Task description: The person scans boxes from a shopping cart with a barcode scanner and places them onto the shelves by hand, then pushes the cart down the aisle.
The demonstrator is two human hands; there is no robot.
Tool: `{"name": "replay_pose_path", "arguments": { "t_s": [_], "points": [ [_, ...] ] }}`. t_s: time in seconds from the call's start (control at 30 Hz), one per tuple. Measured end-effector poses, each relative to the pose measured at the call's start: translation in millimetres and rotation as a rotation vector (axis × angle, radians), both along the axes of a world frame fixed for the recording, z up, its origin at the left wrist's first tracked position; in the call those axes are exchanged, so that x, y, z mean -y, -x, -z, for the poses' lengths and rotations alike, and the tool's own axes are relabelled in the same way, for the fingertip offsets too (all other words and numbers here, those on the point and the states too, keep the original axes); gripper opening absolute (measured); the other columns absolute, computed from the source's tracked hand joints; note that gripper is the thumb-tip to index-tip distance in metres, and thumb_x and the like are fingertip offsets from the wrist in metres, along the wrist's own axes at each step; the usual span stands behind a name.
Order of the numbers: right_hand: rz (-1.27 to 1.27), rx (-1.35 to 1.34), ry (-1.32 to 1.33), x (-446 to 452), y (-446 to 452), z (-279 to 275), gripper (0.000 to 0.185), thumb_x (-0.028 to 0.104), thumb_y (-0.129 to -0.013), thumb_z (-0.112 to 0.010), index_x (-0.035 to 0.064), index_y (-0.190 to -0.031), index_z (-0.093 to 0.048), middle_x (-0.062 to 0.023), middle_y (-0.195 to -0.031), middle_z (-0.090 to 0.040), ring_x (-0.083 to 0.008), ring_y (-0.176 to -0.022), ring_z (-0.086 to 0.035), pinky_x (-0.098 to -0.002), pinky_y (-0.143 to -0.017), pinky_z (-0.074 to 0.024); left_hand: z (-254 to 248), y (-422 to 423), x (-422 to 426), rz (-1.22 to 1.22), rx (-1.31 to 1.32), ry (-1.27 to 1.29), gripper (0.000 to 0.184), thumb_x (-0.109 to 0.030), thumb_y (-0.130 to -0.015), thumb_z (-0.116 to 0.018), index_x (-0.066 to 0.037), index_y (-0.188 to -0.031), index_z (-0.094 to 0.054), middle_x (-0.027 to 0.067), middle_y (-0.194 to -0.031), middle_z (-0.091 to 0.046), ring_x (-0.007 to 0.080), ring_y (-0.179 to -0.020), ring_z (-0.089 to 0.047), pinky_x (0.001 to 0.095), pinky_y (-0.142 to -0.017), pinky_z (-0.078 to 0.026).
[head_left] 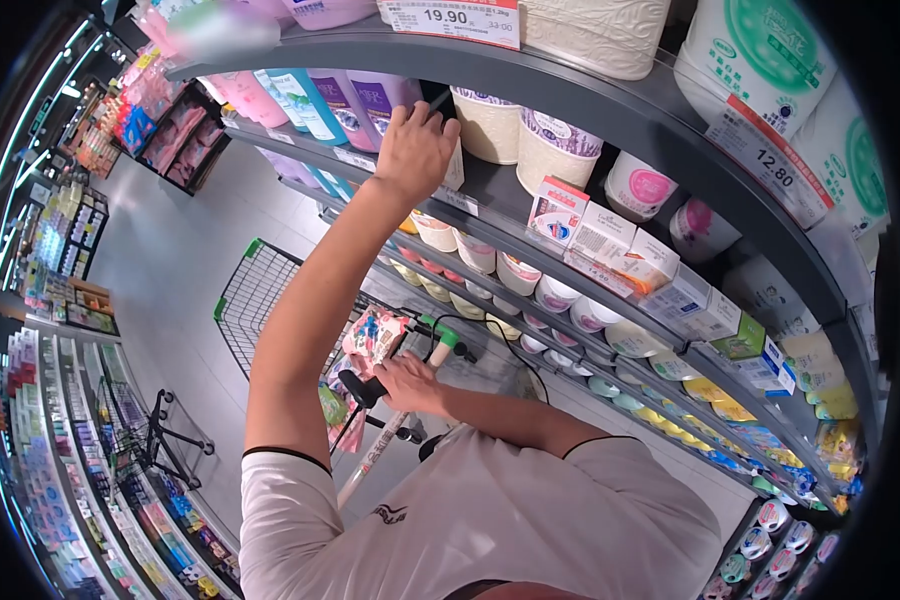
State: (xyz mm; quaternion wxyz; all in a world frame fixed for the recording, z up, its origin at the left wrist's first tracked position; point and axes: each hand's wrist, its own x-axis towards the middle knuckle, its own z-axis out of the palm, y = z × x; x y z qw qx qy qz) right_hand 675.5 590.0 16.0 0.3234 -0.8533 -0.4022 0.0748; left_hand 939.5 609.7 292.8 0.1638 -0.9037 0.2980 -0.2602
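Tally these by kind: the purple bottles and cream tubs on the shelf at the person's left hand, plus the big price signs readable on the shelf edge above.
Purple plastic bottles beside the left hand: 2
Cream embossed tubs with purple floral bands: 2
Large red-and-white rectangular price signs, reading 19.90 and 12.80: 2
Total: 6

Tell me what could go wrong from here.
The left hand is up at the purple bottles, which stand close together beside a blue bottle; pulling one out could tip a neighbour.

The right hand is down at the handle of the cart. With the other arm stretched up to the shelf, the cart might roll if that hand pushes on it.
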Motion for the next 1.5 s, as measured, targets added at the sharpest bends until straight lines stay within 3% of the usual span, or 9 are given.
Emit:
{"name": "replay_pose_path", "arguments": {
  "t_s": [0.1,0.17,0.27,0.5,0.7,0.9,1.33,1.47,1.5],
  "points": [
    [0.003,0.028,-0.005,-1.7,-1.4,4.7,0.044,0.026,-0.08,-0.073,0.0063,-0.118,-0.059,-0.0148,-0.113,-0.065,-0.0324,-0.116,-0.065,-0.053,-0.113,-0.0406,-3.4,17.0,-19.3,0.067,0.122,0.147,0.035,-0.011,-0.084,-0.065,-0.01,-0.12,-0.067,0.0076,-0.113,-0.068,0.0268,-0.113,-0.058,0.0447,-0.096,-0.041],
    [-0.036,0.041,0.041,-1.9,-8.3,3.7,0.041,0.029,-0.079,-0.074,0.0069,-0.112,-0.061,-0.0142,-0.111,-0.066,-0.0325,-0.111,-0.067,-0.0514,-0.103,-0.0459,-10.9,41.5,-45.7,0.152,0.242,0.314,0.057,-0.009,-0.075,-0.068,-0.01,-0.132,-0.065,0.0049,-0.115,-0.066,0.0271,-0.113,-0.059,0.0477,-0.096,-0.043],
    [-0.068,0.032,0.092,-0.3,-17.0,-8.8,0.046,0.03,-0.071,-0.083,0.0055,-0.106,-0.065,-0.0146,-0.096,-0.07,-0.0362,-0.089,-0.071,-0.0498,-0.081,-0.0546,3.3,86.3,-115.8,0.105,0.36,0.481,0.056,-0.005,-0.074,-0.066,-0.01,-0.13,-0.065,0.0051,-0.112,-0.071,0.0271,-0.107,-0.064,0.0425,-0.093,-0.044],
    [-0.103,0.056,0.105,-4.9,-22.0,-15.9,0.044,0.026,-0.077,-0.08,0.0088,-0.114,-0.064,-0.0144,-0.103,-0.071,-0.0368,-0.1,-0.069,-0.05,-0.09,-0.0484,164.4,262.1,-304.8,-0.62,0.297,0.908,0.045,-0.012,-0.084,-0.068,-0.008,-0.129,-0.063,0.0102,-0.111,-0.075,0.0334,-0.104,-0.068,0.0466,-0.089,-0.05],
    [-0.099,0.093,0.166,-11.5,-18.9,-24.9,0.035,0.026,-0.079,-0.077,0.0091,-0.107,-0.063,-0.0127,-0.098,-0.069,-0.0351,-0.097,-0.07,-0.0496,-0.089,-0.0483,318.9,426.9,-356.3,-1.374,-0.442,0.93,0.052,-0.027,-0.085,-0.074,-0.008,-0.131,-0.063,0.0179,-0.119,-0.075,0.0388,-0.11,-0.072,0.0501,-0.094,-0.057],
    [-0.082,0.08,0.216,-16.2,-20.6,-22.6,0.033,0.025,-0.079,-0.077,0.0092,-0.104,-0.062,-0.0133,-0.097,-0.069,-0.0369,-0.096,-0.069,-0.0499,-0.088,-0.0478,344.4,442.4,-320.7,-1.264,-0.842,0.725,0.07,-0.036,-0.08,-0.079,-0.012,-0.142,-0.057,0.0182,-0.137,-0.063,0.0386,-0.126,-0.064,0.0488,-0.102,-0.056],
    [-0.018,0.102,0.229,-18.1,-14.6,-24.3,0.037,0.024,-0.077,-0.078,0.0082,-0.106,-0.061,-0.0154,-0.098,-0.068,-0.0408,-0.095,-0.067,-0.0522,-0.088,-0.0492,353.4,461.9,-337.7,-1.025,-0.799,0.586,0.074,-0.027,-0.074,-0.089,-0.005,-0.134,-0.051,0.0187,-0.131,-0.058,0.0384,-0.125,-0.06,0.0488,-0.101,-0.055],
    [-0.021,0.097,0.252,-18.1,-12.6,-24.8,0.038,0.023,-0.077,-0.078,0.0089,-0.11,-0.063,-0.0157,-0.102,-0.069,-0.0418,-0.096,-0.067,-0.0523,-0.088,-0.0495,341.4,455.0,-334.4,-1.03,-0.641,0.88,0.076,-0.031,-0.074,-0.092,-0.003,-0.132,-0.052,0.0206,-0.123,-0.066,0.0396,-0.117,-0.066,0.0481,-0.1,-0.055],
    [-0.023,0.105,0.252,-17.2,-11.6,-24.6,0.038,0.023,-0.077,-0.078,0.0089,-0.11,-0.063,-0.0157,-0.102,-0.069,-0.0418,-0.096,-0.067,-0.0523,-0.088,-0.0495,337.1,451.9,-333.7,-0.978,-0.584,1.285,0.072,-0.031,-0.079,-0.09,-0.003,-0.132,-0.052,0.0199,-0.124,-0.067,0.0378,-0.116,-0.067,0.0469,-0.101,-0.055]
  ]
}}
